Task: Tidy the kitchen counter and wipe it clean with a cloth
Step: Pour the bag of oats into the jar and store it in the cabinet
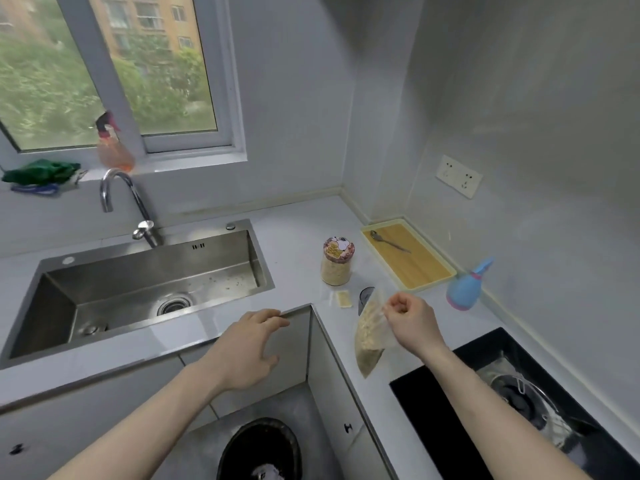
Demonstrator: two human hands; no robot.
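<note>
My R hand was curled tight, pinching the top of a clear bag of grains and holding it up off the counter — bag hung tilted, w/ its bottom corner over the counter edge. My L hand was open, fingers loosely spread, fingertips touching the counter's inner corner edge by the sink. Just behind the bag sat a small dark cup and a small pale packet, then a jar of grains w/ a cartoon lid. Further R — a yellow tray w/ a spoon on it, a blue spray bottle beside it. Stove at near R, black bin on the floor below. Green cloth lay on the window sill, well apart from my hands.
</note>
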